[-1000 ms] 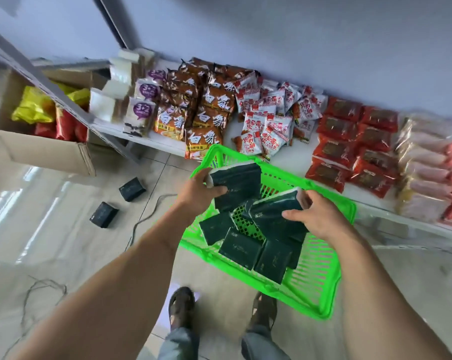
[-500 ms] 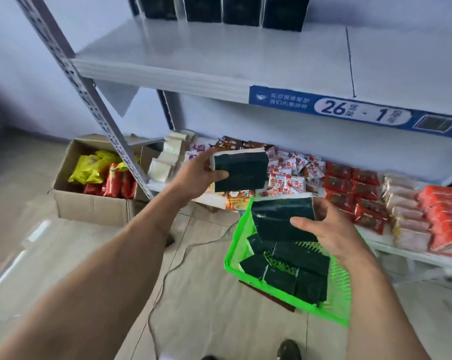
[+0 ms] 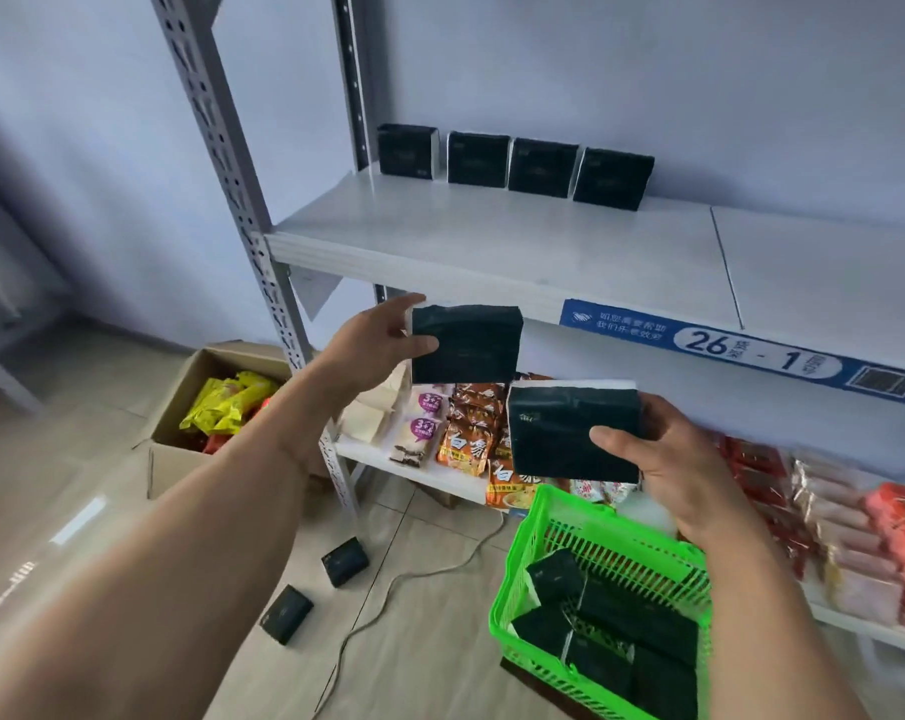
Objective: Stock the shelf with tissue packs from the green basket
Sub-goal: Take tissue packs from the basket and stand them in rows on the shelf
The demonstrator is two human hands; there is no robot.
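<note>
we see four tissue packs [image 3: 515,166] in a row at the back of the upper shelf [image 3: 492,241]. below and in front of its edge, our left hand [image 3: 372,340] holds one pack [image 3: 466,345], and our right hand [image 3: 663,459] holds another pack [image 3: 559,433] lower and to the right, above the basket [image 3: 596,543] on the floor. two packs [image 3: 315,589] lie on the floor left of the basket.

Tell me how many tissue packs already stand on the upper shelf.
4: they stand upright in one row at the back of the shelf, at and. None seems hidden.
</note>
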